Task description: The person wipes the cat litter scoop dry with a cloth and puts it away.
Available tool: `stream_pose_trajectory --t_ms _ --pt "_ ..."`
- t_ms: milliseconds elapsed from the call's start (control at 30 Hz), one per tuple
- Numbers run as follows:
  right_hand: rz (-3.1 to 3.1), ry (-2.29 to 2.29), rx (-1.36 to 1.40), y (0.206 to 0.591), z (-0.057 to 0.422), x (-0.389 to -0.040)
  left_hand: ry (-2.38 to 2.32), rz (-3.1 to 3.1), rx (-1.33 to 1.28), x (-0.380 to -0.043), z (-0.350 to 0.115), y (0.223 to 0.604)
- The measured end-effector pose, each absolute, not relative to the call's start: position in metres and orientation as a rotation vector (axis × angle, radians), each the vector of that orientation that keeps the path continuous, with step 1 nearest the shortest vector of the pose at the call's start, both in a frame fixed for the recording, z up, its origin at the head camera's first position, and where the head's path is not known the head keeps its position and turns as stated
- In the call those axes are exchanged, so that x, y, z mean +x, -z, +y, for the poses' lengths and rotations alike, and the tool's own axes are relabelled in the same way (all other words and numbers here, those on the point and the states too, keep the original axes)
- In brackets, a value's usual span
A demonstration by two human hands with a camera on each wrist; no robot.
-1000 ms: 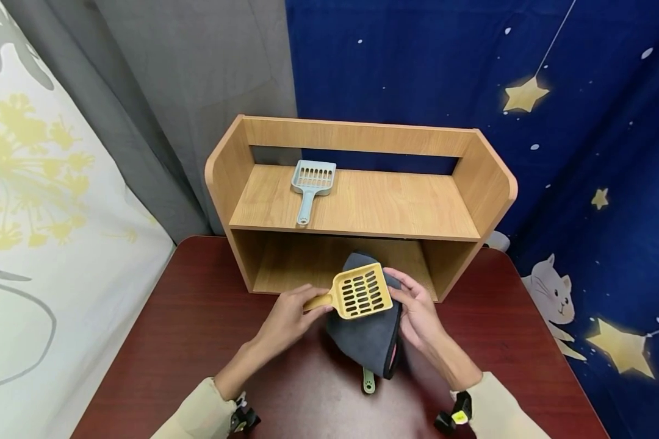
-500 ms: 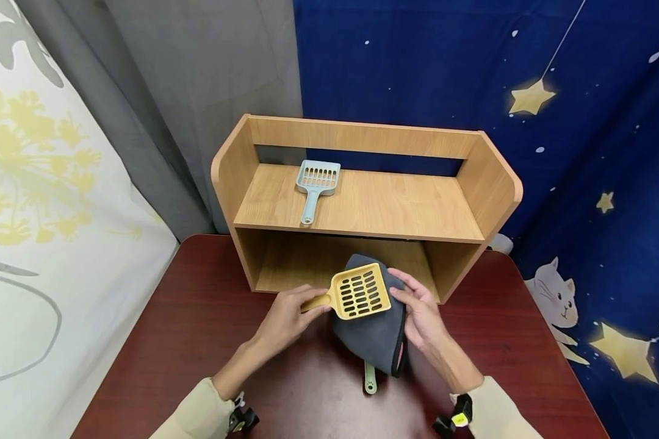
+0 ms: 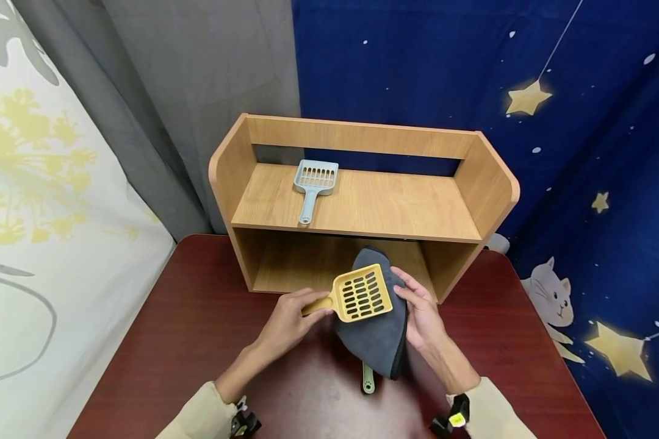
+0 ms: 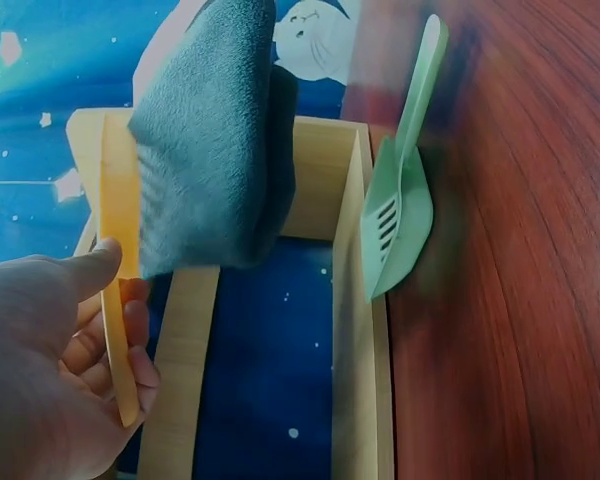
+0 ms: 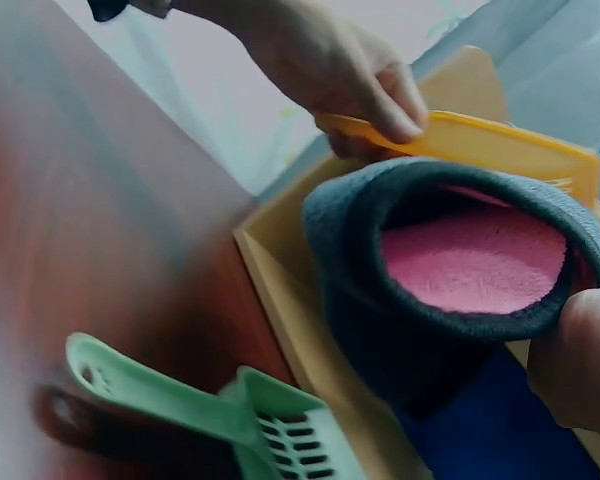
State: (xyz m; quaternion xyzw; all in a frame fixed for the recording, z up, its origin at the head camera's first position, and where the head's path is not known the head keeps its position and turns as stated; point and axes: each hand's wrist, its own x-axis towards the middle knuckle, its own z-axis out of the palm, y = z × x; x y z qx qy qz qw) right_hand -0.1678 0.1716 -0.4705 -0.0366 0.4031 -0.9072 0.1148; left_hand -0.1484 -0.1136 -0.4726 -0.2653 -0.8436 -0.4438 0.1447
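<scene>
My left hand (image 3: 292,318) pinches the handle of a yellow litter scoop (image 3: 339,296), its slotted head pointing right. Behind the scoop head hangs a folded dark grey cloth (image 3: 369,344), gripped at its right edge between the thumb and fingers of my right hand (image 3: 421,316). From the right wrist, the cloth shows a pink inner side (image 5: 475,260) and a dark border, with the yellow scoop (image 5: 520,148) against its far side. Below, a green litter scoop (image 4: 407,195) lies on the table; in the head view the cloth hides all but its handle (image 3: 368,379).
A wooden two-level shelf (image 3: 401,204) stands at the back of the dark red table (image 3: 198,341). On its upper board lies a light blue litter scoop (image 3: 309,201), handle toward me. Grey and blue curtains (image 3: 428,67) hang behind.
The cloth has shifted slightly right and its upper tip has risen; its pink side has turned out of the head view. My left hand keeps its hold on the yellow scoop.
</scene>
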Motion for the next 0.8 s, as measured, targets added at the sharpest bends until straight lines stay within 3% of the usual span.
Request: stream_pose_trajectory --t_ms 300,800 --pt "1.194 2.623 -0.084 0.481 0.154 -0.166 1.284 -2.422 -0.734 -0.145 -0.112 0.473" --pt "1.169 2.704 -0.295 0.449 0.195 -0.169 1.182 -2.481 -0.726 -0.144 -0.130 0.482"
